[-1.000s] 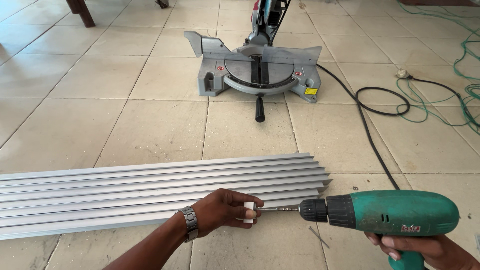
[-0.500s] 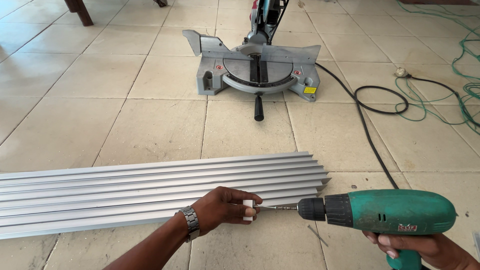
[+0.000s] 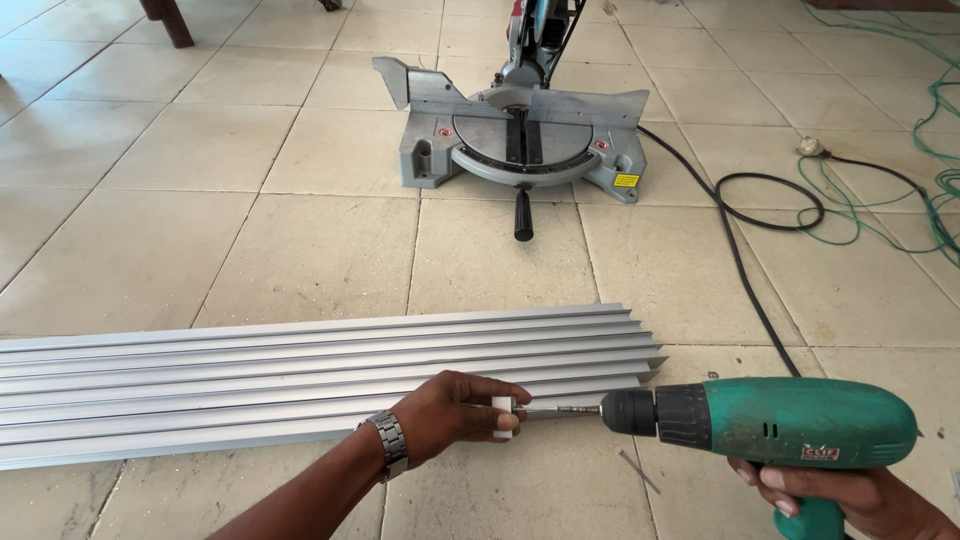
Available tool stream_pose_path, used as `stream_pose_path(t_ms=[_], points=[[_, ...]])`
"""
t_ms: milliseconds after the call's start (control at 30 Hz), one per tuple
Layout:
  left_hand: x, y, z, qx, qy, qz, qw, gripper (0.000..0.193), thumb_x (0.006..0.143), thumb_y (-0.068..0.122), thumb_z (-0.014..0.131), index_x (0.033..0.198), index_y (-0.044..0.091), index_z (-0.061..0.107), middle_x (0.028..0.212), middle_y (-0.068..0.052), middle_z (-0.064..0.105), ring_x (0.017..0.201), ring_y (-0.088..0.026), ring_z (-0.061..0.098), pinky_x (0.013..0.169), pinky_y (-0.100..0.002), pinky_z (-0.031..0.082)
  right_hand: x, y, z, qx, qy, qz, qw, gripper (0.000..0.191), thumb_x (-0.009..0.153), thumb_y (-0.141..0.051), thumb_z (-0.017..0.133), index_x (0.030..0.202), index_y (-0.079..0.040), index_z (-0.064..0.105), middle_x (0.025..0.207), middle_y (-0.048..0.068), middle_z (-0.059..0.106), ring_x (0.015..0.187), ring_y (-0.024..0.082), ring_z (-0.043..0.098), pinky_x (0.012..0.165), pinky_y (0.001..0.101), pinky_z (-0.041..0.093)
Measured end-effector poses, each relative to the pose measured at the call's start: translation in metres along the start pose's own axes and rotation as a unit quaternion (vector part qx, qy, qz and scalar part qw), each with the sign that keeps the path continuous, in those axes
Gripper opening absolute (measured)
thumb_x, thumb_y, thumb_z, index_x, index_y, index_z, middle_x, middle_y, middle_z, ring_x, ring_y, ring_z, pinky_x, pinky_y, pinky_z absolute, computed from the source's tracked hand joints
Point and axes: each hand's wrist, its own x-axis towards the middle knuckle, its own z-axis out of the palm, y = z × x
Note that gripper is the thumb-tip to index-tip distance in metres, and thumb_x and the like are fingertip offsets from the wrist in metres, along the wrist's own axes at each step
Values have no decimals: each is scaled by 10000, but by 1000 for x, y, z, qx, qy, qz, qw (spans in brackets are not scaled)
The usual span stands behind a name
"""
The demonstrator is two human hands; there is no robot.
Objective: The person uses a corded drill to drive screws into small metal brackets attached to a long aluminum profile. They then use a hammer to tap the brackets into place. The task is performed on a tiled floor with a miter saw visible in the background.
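My left hand (image 3: 455, 412), with a metal watch on the wrist, pinches a small white block (image 3: 503, 419) just in front of the nearest of several long grey aluminium profiles (image 3: 300, 375) lying side by side on the tiled floor. My right hand (image 3: 850, 498) grips the handle of a green power drill (image 3: 780, 425). The drill points left and its bit (image 3: 560, 411) touches the white block.
A grey mitre saw (image 3: 520, 135) sits on the floor beyond the profiles. A black cable (image 3: 745, 260) runs from it along the right, beside a tangle of green cord (image 3: 900, 190). A loose screw (image 3: 637, 470) lies under the drill. Dark furniture legs (image 3: 165, 20) stand at top left.
Almost nothing moved. The hands, drill and white block stay in place; the view has shifted very slightly.
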Motion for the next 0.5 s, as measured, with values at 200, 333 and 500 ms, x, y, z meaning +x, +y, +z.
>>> stream_pose_path(t_ms=[200, 333, 500], points=[[0, 0, 0, 57, 24, 15, 998, 426, 837, 169, 732, 1259, 127, 707, 1095, -59, 757, 1036, -164, 734, 929, -323, 587, -1, 1, 2, 12, -18, 14, 1000, 486, 697, -73, 825, 1111, 52, 602, 716, 186, 678, 637, 270, 624, 596, 450, 545], [1, -1, -1, 32, 16, 22, 999, 426, 835, 173, 732, 1256, 115, 701, 1115, -60, 764, 1046, -149, 739, 932, -319, 586, 0, 0, 5, 2, -6, 7, 1000, 448, 750, -21, 838, 1119, 52, 595, 771, 205, 705, 652, 275, 625, 606, 460, 555], [2, 0, 0, 18, 27, -3, 999, 409, 853, 196, 725, 1254, 118, 709, 1147, -79, 775, 1034, -140, 750, 942, -320, 632, -1, -2, 4, 12, -13, -23, 1000, 445, 738, -31, 828, 1131, 59, 639, 810, 196, 735, 641, 256, 624, 590, 437, 549]])
